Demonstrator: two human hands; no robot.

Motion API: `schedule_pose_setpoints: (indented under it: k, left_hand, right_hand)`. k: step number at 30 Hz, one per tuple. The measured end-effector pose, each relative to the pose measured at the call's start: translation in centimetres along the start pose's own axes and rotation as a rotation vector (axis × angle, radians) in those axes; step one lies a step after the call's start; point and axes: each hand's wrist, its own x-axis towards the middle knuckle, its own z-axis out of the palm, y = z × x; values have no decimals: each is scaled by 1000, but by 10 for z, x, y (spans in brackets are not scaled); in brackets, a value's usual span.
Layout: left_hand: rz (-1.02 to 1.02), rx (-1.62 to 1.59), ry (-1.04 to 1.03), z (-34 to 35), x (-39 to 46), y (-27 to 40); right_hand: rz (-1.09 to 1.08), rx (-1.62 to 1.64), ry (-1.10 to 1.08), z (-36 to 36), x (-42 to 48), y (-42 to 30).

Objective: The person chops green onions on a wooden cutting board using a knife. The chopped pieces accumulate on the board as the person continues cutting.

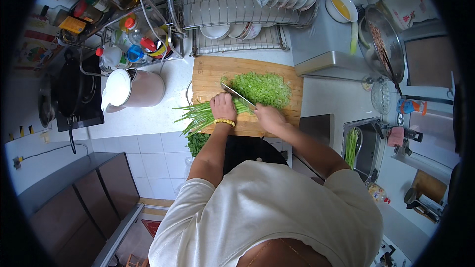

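Note:
My left hand [223, 106], with a yellow beaded bracelet at the wrist, presses down on a bundle of green stalks [196, 115]. The thin ends of the stalks fan out past the left edge of the wooden cutting board [246, 63]. In my right hand [271, 118] is the handle of a kitchen knife [239, 96]. Its blade slants up and to the left, close beside my left fingers. Behind the blade lies a heap of finely chopped green pieces [265, 88]. My right fingers hide the knife's handle.
A lidded pitcher [144, 89] stands left of the board, near bottles [111, 55]. Behind is a wire dish rack [237, 22] with plates. At right are a bowl of yellow liquid [339, 6], a metal bowl of minced food [384, 44] and a sink holding more stalks [351, 148].

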Motion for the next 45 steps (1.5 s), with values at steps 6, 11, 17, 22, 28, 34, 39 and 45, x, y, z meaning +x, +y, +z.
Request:
schedule_pose_setpoints:
  k: [6,11,17,22,28,34,39,45]
  left_hand:
    - [2,0,25,1,0,0]
    - [-32,-7,-31,-3,0,3]
    - [-66,-21,-14,-9,2,4]
    - [82,-6,130,-31,9,0]
    - [44,77,-39,-20,-3,-10]
    - [62,70,-22,-18,-3,-11]
    - [57,74,-57,-17,-3,-12]
    - [44,92,-73,-14,-5,-13]
  right_hand:
    - [90,-21,-160,-13,-13,0]
    - [39,-59,14,52,17,14]
    - [-30,6,178,61,20,14]
    - [-4,31,154,58,21,17]
    - [22,-9,64,38,16,3]
    - [67,-65,-76,-6,-23,-10]
    - [104,-86,-85,27,-11,4]
    - [17,-57,57,60,22,3]
